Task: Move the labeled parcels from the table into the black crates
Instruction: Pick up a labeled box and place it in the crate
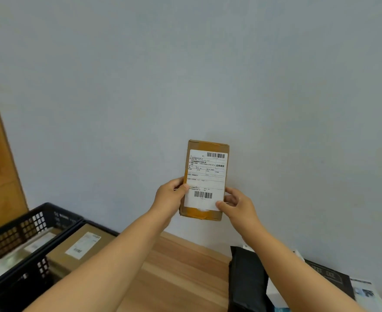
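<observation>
bare wooden table [174,273] strip between black crates [28,255] and black parcel [246,280]

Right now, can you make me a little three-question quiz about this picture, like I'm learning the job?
1. True or false: the cardboard parcel is lying on the wooden table.
2. Which hands hold it? A) left hand only B) right hand only C) both
3. Fill in: the near black crate already holds a brown ____ with a white label.

Key: 1 false, it is held up in front of the wall; 2 C; 3 box.
</observation>
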`<act>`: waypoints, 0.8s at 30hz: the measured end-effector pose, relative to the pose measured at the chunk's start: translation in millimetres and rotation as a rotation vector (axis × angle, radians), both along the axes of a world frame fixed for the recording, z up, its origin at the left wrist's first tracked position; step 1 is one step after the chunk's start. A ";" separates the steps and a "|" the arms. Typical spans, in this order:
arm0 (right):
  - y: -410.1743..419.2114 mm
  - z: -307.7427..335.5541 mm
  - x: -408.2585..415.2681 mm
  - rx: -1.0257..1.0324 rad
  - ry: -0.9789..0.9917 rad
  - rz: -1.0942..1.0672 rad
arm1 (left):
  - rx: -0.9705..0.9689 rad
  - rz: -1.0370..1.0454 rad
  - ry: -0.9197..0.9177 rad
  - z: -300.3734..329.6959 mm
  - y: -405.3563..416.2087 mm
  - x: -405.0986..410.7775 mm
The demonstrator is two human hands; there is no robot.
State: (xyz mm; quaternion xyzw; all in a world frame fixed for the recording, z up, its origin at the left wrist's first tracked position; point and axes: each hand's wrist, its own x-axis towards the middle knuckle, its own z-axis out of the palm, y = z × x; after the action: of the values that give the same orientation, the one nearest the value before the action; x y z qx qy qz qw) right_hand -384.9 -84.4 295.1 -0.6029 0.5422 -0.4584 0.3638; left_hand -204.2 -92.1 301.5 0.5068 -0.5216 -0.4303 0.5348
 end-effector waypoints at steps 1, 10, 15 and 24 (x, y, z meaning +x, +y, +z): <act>0.0 -4.1 8.0 0.010 -0.001 0.013 | 0.009 0.009 -0.002 -3.6 3.5 7.9; 11.0 -27.0 114.8 0.065 0.042 0.120 | 0.013 0.095 -0.027 -26.7 38.7 114.7; 27.3 -36.8 214.5 0.064 0.090 0.194 | 0.055 0.209 -0.044 -43.3 61.2 215.0; 64.3 -80.8 434.5 0.157 0.065 0.363 | 0.153 0.366 0.094 -82.1 119.1 429.4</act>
State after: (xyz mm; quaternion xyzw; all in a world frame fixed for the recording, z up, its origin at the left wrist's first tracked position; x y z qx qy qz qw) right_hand 49.6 -20.1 214.3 -0.6750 0.4701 -0.3218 0.4688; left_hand 225.3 27.1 219.4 0.6115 -0.3613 -0.3873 0.5878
